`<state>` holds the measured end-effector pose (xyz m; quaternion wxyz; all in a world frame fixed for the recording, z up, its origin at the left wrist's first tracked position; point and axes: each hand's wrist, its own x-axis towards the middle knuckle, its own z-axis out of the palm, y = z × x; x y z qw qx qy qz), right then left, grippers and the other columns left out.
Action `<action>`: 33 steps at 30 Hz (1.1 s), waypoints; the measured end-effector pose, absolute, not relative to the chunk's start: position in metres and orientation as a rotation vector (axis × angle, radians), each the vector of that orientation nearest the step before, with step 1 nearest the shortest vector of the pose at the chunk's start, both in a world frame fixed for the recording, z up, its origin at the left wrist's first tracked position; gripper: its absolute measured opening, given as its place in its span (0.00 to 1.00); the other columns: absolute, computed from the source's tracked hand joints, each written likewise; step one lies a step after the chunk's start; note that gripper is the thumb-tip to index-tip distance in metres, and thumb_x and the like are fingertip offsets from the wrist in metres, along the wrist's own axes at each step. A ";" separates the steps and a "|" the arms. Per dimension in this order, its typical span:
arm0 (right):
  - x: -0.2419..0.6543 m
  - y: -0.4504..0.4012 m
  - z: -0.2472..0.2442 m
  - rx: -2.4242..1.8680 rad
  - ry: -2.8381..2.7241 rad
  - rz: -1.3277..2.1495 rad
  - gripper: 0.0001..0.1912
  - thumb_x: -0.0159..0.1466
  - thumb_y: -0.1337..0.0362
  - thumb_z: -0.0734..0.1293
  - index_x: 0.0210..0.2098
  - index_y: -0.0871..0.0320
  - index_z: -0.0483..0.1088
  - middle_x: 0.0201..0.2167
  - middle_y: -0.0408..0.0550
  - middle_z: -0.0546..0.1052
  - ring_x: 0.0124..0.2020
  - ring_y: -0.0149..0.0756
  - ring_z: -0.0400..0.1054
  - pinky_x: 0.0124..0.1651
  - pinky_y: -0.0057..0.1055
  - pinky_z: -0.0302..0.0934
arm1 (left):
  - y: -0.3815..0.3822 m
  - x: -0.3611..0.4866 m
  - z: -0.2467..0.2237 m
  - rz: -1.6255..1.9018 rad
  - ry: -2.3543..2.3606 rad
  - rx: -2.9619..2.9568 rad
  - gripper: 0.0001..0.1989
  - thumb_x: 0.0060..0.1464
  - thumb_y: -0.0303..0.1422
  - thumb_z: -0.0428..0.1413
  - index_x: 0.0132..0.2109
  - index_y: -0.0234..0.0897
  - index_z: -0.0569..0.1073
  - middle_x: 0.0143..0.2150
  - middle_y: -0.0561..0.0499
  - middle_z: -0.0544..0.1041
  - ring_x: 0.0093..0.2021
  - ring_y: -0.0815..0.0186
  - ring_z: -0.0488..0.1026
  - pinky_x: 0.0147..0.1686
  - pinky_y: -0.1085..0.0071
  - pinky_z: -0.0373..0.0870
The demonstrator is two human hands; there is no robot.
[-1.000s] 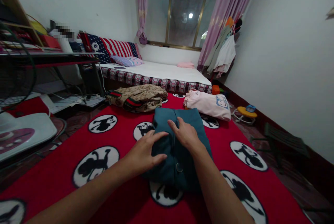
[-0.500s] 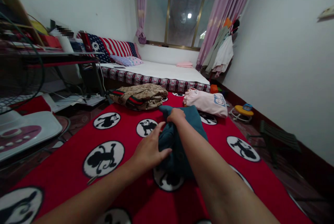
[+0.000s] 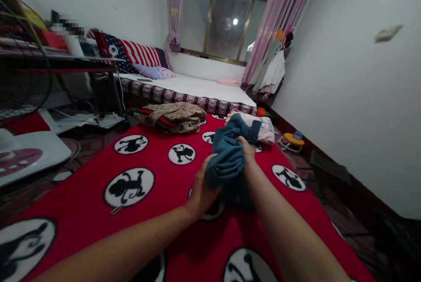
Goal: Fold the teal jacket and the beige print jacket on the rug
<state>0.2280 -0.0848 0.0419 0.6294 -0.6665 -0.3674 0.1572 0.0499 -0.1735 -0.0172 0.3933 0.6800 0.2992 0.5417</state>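
A bunched teal garment (image 3: 226, 159) is raised over the red blanket, its gathered folds facing me; its exact kind I cannot tell. My left hand (image 3: 202, 187) grips its lower left side. My right hand (image 3: 246, 152) is closed on its right edge, some fingers hidden by the cloth. Behind it lies a folded pink garment (image 3: 267, 132) with a blue-and-white smiley patch, partly covered by the teal cloth. A folded tan patterned garment (image 3: 174, 116) with green-and-red stripes rests at the far left of the blanket.
The red blanket (image 3: 95, 225) carries white circles with black monkey figures. A small slim object (image 3: 116, 210) lies on it at left. Beyond stands a bed (image 3: 197, 85). At right are a yellow stool (image 3: 294, 139) and a dark folding stool (image 3: 329, 170); a cluttered desk (image 3: 66, 59) stands left.
The teal garment has gone from lying mostly flat to being lifted and bunched. My left hand has closed on it, and my right hand has moved right. The view has shifted slightly.
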 end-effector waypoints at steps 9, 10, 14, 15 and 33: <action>0.240 -0.110 0.122 -0.785 -0.485 0.320 0.19 0.50 0.67 0.67 0.42 0.62 0.71 0.39 0.41 0.78 0.42 0.33 0.73 0.43 0.28 0.71 | -0.108 0.010 0.106 1.316 0.572 2.474 0.19 0.56 0.35 0.54 0.54 0.38 0.73 0.58 0.46 0.71 0.60 0.56 0.66 0.61 0.61 0.60; 0.238 -0.121 0.114 -0.761 -0.473 0.315 0.19 0.50 0.67 0.67 0.42 0.61 0.71 0.39 0.41 0.78 0.43 0.33 0.73 0.45 0.29 0.71 | -0.103 0.008 0.106 1.246 0.559 2.562 0.18 0.57 0.35 0.53 0.54 0.40 0.74 0.59 0.47 0.70 0.61 0.56 0.64 0.62 0.60 0.58; 0.245 -0.179 0.044 -1.006 -0.354 0.476 0.18 0.47 0.63 0.70 0.38 0.58 0.71 0.36 0.43 0.79 0.41 0.36 0.74 0.44 0.32 0.72 | -0.099 0.004 0.059 0.830 0.360 2.813 0.20 0.55 0.27 0.53 0.54 0.48 0.75 0.61 0.49 0.70 0.64 0.57 0.62 0.64 0.56 0.54; 0.254 -0.196 0.024 -1.130 -0.347 0.546 0.19 0.44 0.63 0.72 0.37 0.58 0.70 0.34 0.44 0.79 0.39 0.38 0.75 0.40 0.33 0.73 | -0.101 0.001 0.043 0.695 0.298 2.829 0.24 0.53 0.24 0.53 0.54 0.50 0.74 0.61 0.49 0.70 0.64 0.56 0.62 0.64 0.55 0.53; 0.310 -0.169 0.019 -1.787 -1.657 -0.056 0.41 0.51 0.68 0.66 0.65 0.58 0.55 0.59 0.56 0.68 0.60 0.46 0.60 0.62 0.47 0.52 | -0.114 0.047 -0.001 0.782 0.809 2.504 0.15 0.51 0.26 0.57 0.47 0.38 0.79 0.41 0.46 0.76 0.41 0.60 0.73 0.43 0.66 0.70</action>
